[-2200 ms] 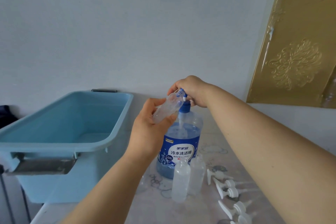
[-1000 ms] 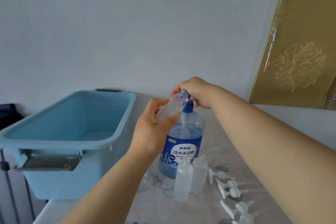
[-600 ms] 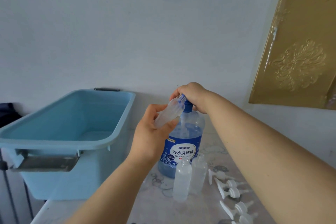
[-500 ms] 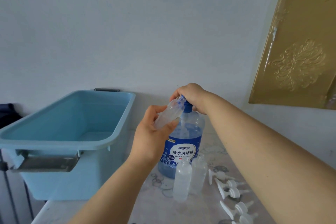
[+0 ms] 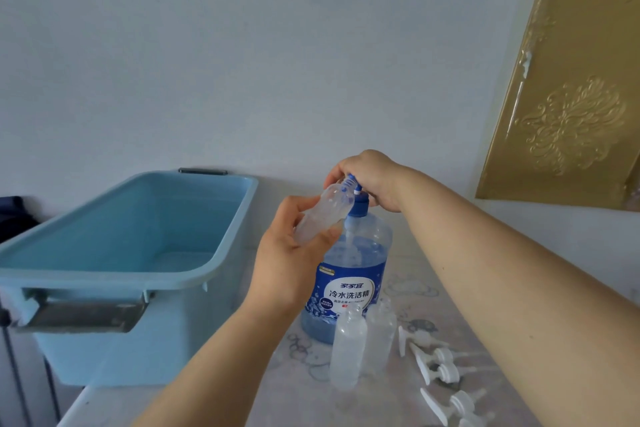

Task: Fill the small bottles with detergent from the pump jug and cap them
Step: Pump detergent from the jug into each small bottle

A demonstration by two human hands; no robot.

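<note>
On the table (image 5: pixel 277 402), beside a blue tub (image 5: pixel 121 253), stands the jug (image 5: pixel 349 274). The left hand (image 5: pixel 291 263) grips a tilted bottle (image 5: pixel 323 215), its mouth at the jug's spout. The right hand (image 5: pixel 370 180) curls over the pump (image 5: pixel 351 184). Two more bottles (image 5: pixel 348 350) stand upright just before the jug, with white caps (image 5: pixel 436 360) lying to their right.

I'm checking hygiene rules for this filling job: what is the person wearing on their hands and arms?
Nothing that shows. The left hand and right hand are ungloved, with no ring visible. The left forearm and right forearm are bare to the frame edge: no sleeve, watch or bracelet in view.
</note>
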